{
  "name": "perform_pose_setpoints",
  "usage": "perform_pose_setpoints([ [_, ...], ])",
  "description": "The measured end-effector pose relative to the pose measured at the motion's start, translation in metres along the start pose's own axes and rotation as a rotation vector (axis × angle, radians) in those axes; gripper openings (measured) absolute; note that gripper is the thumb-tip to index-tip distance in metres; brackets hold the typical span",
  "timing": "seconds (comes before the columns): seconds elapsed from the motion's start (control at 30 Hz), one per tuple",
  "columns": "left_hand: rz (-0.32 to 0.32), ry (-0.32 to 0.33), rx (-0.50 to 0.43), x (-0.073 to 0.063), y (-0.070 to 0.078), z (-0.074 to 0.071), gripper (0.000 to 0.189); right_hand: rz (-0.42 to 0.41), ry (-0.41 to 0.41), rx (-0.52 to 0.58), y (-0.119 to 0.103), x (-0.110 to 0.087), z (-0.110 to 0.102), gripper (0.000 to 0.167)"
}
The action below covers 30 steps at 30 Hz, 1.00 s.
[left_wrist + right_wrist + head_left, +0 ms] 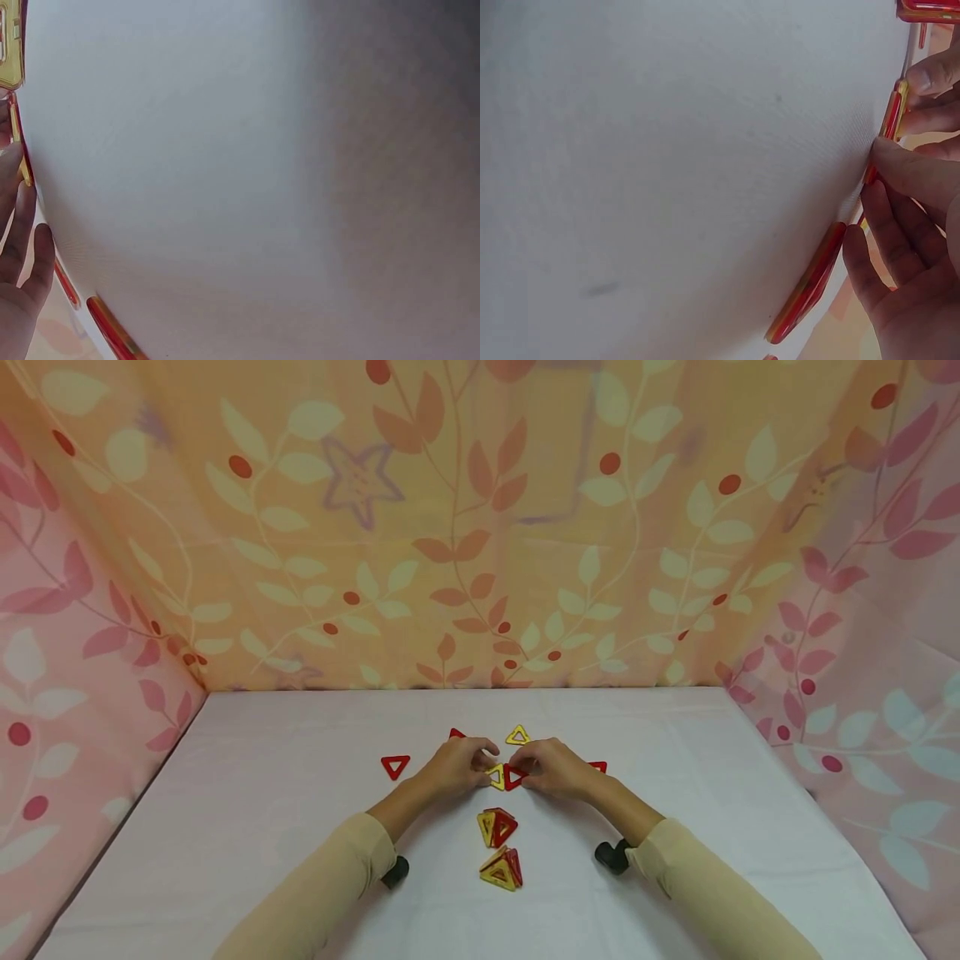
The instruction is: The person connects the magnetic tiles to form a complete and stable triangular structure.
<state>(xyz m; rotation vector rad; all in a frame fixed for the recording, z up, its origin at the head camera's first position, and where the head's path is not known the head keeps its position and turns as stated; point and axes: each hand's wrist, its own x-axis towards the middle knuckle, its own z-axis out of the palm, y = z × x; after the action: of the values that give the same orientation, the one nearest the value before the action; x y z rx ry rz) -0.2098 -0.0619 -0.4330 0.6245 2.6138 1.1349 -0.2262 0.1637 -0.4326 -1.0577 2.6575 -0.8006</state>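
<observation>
Near the middle of the table, my left hand [467, 764] pinches a yellow triangular magnetic tile [492, 779] by its left side. My right hand [557, 768] grips a red triangular magnetic tile [512, 777] with thumb and fingers. The two tiles stand edge to edge between the hands. In the right wrist view, the red tile [890, 124] lies low against the cloth under my right fingertips [885, 150]. The left wrist view catches only part of my left hand [19, 255] beside the yellow tile [22, 146].
Two small red-and-yellow pyramids [497, 828] [502, 870] stand nearer me. A yellow triangle [518, 736] lies behind the hands. Loose red triangles lie at left [395, 766], behind my left hand [456, 733] and past my right hand [598, 767]. Patterned curtains [465, 527] border the white table [300, 727].
</observation>
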Motion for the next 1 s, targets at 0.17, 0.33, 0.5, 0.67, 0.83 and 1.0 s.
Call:
perform_pose_setpoints([
  [0.17, -0.010, -0.008, -0.006, -0.0012, -0.0001, 0.0007, 0.040, -0.010, 0.006, -0.004, -0.0001, -0.0002, -0.0003, 0.026],
  [0.33, 0.002, -0.003, -0.003, -0.0013, -0.0020, 0.0023, 0.039, -0.009, 0.010, -0.022, -0.0005, -0.0003, 0.0006, 0.027],
  [0.5, 0.008, 0.003, 0.000, -0.0022, -0.0018, 0.0026, 0.038, 0.009, 0.006, -0.020, -0.0021, -0.0008, 0.0016, 0.027],
  [0.67, 0.009, 0.005, 0.007, -0.0025, -0.0016, 0.0027, 0.038, 0.008, 0.005, -0.007, -0.0021, -0.0014, 0.0023, 0.026],
  [0.83, 0.026, 0.006, 0.007, -0.0030, -0.0017, 0.0024, 0.037, 0.014, 0.006, -0.004, -0.0031, -0.0021, 0.0024, 0.027],
  [1.0, 0.032, 0.006, 0.005, -0.0027, -0.0018, 0.0022, 0.037, 0.027, 0.013, 0.004, -0.0035, -0.0023, 0.0035, 0.027],
])
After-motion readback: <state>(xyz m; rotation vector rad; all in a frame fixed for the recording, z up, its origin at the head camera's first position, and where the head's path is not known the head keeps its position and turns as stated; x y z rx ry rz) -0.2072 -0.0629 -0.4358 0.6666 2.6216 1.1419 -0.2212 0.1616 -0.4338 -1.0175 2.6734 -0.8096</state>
